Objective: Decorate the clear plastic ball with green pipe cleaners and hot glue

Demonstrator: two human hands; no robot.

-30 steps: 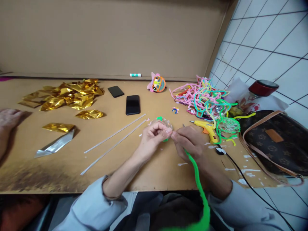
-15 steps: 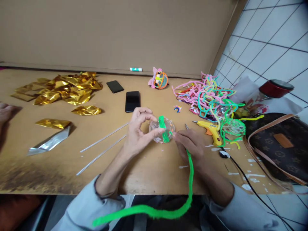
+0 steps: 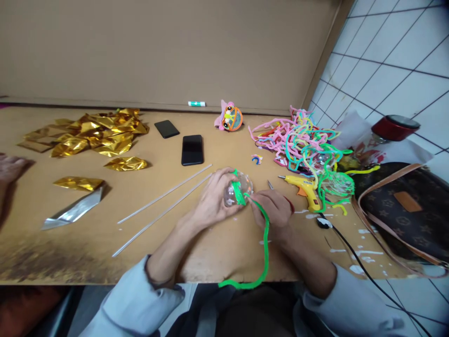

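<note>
My left hand is wrapped round the side of a clear plastic ball. A band of green pipe cleaner crosses the ball. At the ball's right side my right hand pinches a long green pipe cleaner, its end touching or close to the ball. The rest of that strand curves down to the table's front edge. A pointed metal tip shows just beyond my right hand, and a bit of red shows beside it; the rest is hidden.
Right: a yellow glue gun, a tangle of pipe cleaners, a brown bag, a red-lidded jar. Left: thin clear sticks, gold foil, another person's hand. Behind: phones and a decorated ball.
My left hand has shifted from fingertip hold to a fuller grip round the ball. The ball has turned slightly, and the long pipe cleaner's free end has moved right and away from me.
</note>
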